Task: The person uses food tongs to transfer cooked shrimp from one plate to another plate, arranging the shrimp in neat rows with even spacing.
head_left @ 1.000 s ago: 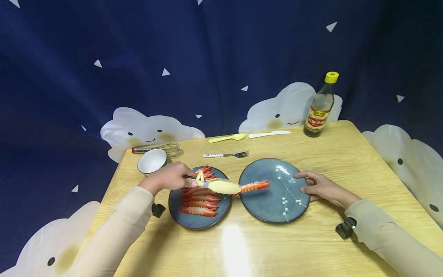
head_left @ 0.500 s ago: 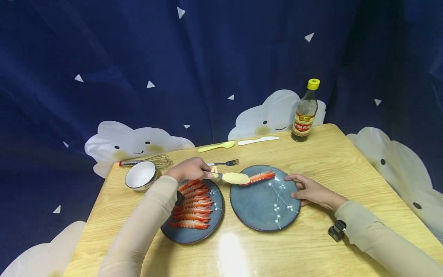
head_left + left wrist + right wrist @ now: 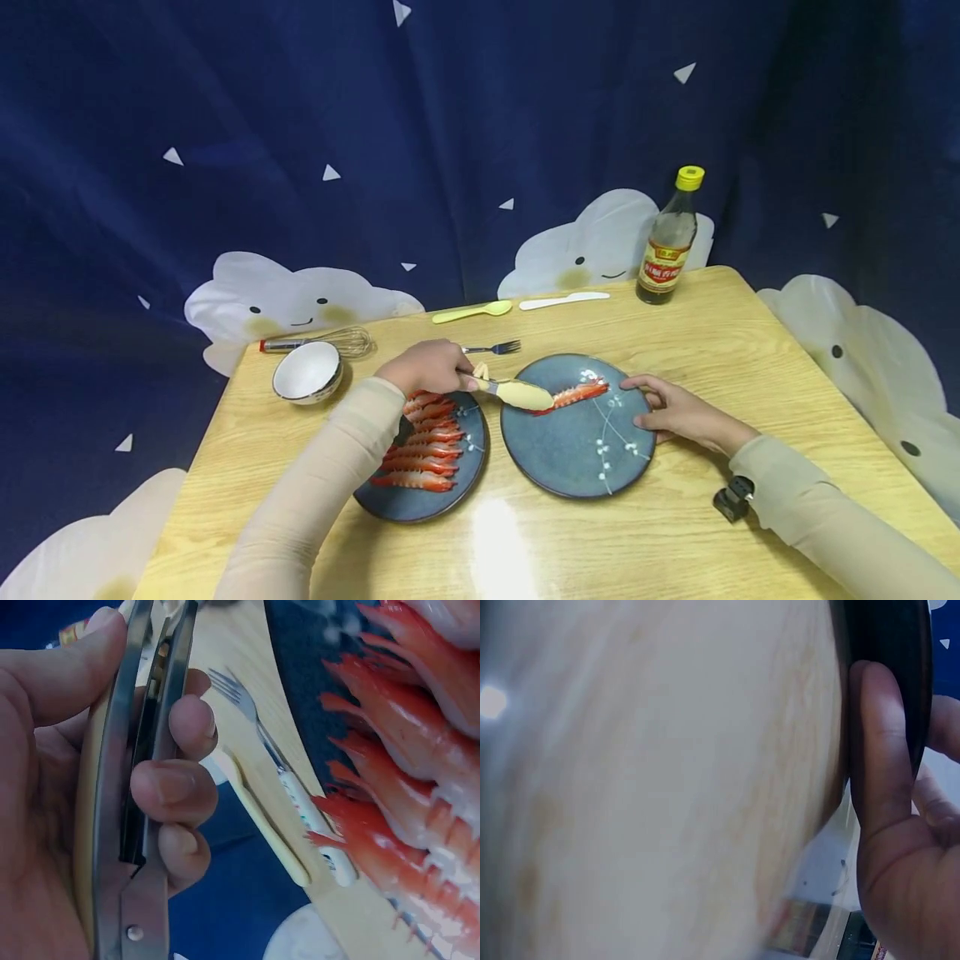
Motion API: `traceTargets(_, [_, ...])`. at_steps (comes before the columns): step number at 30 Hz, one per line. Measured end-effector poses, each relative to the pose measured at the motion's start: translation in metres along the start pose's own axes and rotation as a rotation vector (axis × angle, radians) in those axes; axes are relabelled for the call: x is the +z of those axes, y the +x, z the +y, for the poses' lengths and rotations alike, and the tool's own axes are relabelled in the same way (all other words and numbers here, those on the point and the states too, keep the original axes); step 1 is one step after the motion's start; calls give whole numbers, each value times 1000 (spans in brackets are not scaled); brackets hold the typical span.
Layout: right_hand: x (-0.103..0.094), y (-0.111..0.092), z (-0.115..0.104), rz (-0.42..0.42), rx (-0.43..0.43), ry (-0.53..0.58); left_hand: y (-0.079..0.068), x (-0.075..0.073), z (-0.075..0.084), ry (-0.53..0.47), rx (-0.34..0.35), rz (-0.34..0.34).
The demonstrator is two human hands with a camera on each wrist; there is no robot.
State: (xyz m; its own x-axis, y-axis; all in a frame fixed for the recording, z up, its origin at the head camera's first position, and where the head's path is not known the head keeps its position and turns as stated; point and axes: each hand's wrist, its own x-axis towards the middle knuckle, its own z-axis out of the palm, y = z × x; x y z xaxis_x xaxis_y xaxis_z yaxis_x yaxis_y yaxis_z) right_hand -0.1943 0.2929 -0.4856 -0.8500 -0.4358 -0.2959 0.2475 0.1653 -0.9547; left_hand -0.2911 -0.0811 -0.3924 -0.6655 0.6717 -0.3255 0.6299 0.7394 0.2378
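Observation:
My left hand (image 3: 431,367) grips metal tongs with cream-coloured tips (image 3: 525,395). In the left wrist view the fingers curl around the tongs' handles (image 3: 142,900). At the tips is a red-and-white shrimp (image 3: 577,394), lying across the far part of the right blue-grey plate (image 3: 555,458). My right hand (image 3: 682,414) holds that plate by its right rim; in the right wrist view the thumb (image 3: 885,742) lies along the dark edge. Several more shrimps (image 3: 420,462) lie in a row on the left plate (image 3: 457,496), partly hidden behind my left hand and sleeve.
A white bowl (image 3: 307,372) stands at the left beside a whisk (image 3: 348,340). Behind the plates lie a fork (image 3: 501,347), a yellow spoon (image 3: 476,312) and a white knife (image 3: 566,301). A yellow-capped bottle (image 3: 663,250) stands at the back right.
My left hand has carried the tongs and shrimp rightward and away from me, from the left plate to the far part of the right plate. My right hand still holds the rim.

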Motion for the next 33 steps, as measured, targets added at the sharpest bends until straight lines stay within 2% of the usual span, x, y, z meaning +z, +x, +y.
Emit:
traceTargets(5, [0, 0, -1, 7, 2, -3, -2, -3, 10, 116, 3, 37])
traceTargets(13, [2, 2, -1, -2, 14, 4, -12, -10, 23, 250, -34, 52])
traceTargets(21, [3, 4, -2, -15, 9, 13, -26, -12, 21, 330, -42, 114])
traceTargets(26, [3, 5, -2, -16, 16, 3, -47, -13, 9, 344, -43, 214])
traceTargets(30, [2, 3, -1, -11, 14, 6, -72, -14, -2, 297, -21, 284])
traceTargets(33, [0, 2, 0, 0, 19, 14, -94, -11, -10, 242, 3, 311])
